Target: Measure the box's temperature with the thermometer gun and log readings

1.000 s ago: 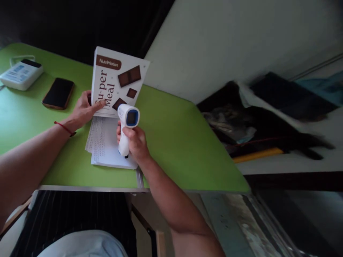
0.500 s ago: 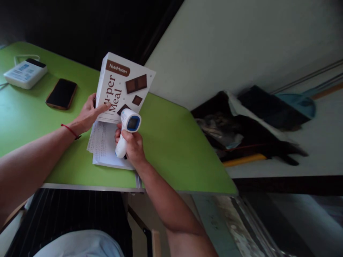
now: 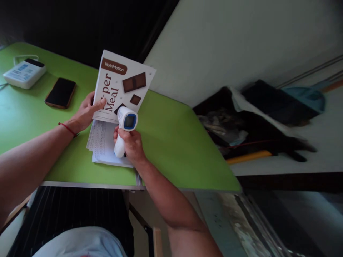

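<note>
My left hand grips the left edge of a white carton printed "NutriMotion", its thumb lying across the front. The carton is tilted up above the table. Wrapped round the handle of a white infrared thermometer is my right hand. The thermometer's blue-framed screen faces me, and its head overlaps the carton's lower edge. Beneath both hands lies a stack of papers with handwriting on the left sheets; the carton and my right hand hide part of it.
The green table reaches its right end beside the wall. At the left lie a dark phone and a white boxy device with a cable. Dark bags are piled beyond the right end. A wooden chair arm stands below the front edge.
The carton has turned slightly, so its front faces me more and its left side no longer shows. My view has shifted a little; both hands keep their holds.
</note>
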Available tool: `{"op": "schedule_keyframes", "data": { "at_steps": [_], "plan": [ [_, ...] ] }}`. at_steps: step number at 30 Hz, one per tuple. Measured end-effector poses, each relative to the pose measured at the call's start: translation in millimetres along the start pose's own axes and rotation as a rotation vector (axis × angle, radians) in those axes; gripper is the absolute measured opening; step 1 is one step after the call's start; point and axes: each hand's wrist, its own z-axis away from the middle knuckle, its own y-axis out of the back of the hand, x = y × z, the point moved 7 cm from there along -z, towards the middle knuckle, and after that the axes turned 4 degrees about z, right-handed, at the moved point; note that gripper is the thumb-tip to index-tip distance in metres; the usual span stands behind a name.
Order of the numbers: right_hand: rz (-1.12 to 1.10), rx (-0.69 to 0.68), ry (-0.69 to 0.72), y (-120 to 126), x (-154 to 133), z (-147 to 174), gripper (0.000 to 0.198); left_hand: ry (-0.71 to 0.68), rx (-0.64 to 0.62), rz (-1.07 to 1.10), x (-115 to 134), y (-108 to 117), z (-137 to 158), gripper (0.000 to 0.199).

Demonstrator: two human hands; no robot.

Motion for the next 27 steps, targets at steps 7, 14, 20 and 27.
{"op": "schedule_keyframes", "data": {
  "at_steps": [7,14,20,27],
  "plan": [
    [0.018,-0.012,-0.005,-2.1,-2.3,0.7,0.039,-0.038,0.001,-0.010,2.8,-1.7,-1.8,0.065],
    [0.082,-0.023,0.029,2.5,1.1,-0.9,0.040,-0.027,0.039,-0.016,-1.1,4.8,-2.5,0.067],
    [0.083,-0.056,0.050,-0.9,-1.2,-2.0,0.042,-0.011,0.048,0.012,-3.3,6.2,-3.4,0.066],
    [0.042,-0.045,0.026,-0.8,0.7,-3.3,0.044,-0.011,0.025,-0.004,-3.7,6.5,-4.8,0.070]
  ]
}}
